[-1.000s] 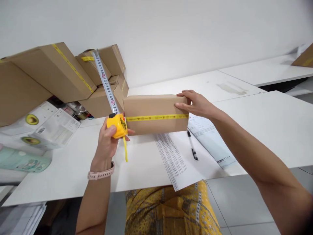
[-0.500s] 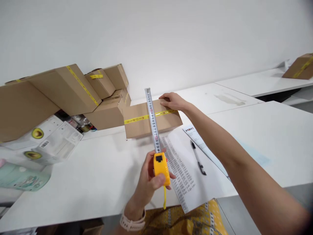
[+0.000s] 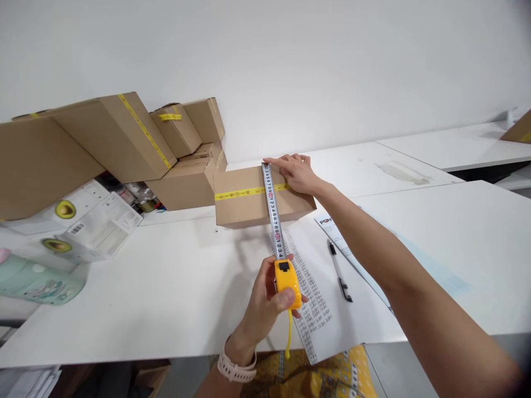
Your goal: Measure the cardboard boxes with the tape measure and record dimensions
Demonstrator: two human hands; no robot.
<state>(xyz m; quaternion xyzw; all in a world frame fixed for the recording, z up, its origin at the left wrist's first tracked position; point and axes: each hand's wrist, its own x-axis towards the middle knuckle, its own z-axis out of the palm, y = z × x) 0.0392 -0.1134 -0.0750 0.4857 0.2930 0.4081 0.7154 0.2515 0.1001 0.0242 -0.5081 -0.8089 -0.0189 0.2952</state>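
My left hand (image 3: pixel 265 301) is closed around a yellow tape measure (image 3: pixel 288 287), thumb on its case. A yellow wrist strap dangles from the case. The metal blade (image 3: pixel 274 215) extends away from me across the top of a taped cardboard box (image 3: pixel 238 207). At the box's far edge, my right hand (image 3: pixel 296 172) has its index finger stretched out to the blade's end. Its other fingers are apart and bent over the box, and the thumb is hidden. Between box and table edge lies a printed sheet (image 3: pixel 344 326), partly under the tape measure, with a black-capped pen (image 3: pixel 340 271) on it.
Several cardboard boxes (image 3: pixel 178 185) are stacked at the left by the wall. Near them are a white carton with avocado pictures (image 3: pixel 105 221) and a mint-green bottle (image 3: pixel 37 282). A paper marked PONY (image 3: pixel 346 249) lies under my right forearm. Another box (image 3: pixel 518 130) is at far right.
The blade has come down onto the box and shifted right with my left hand. My right index finger has reached its end. The view has shifted slightly.
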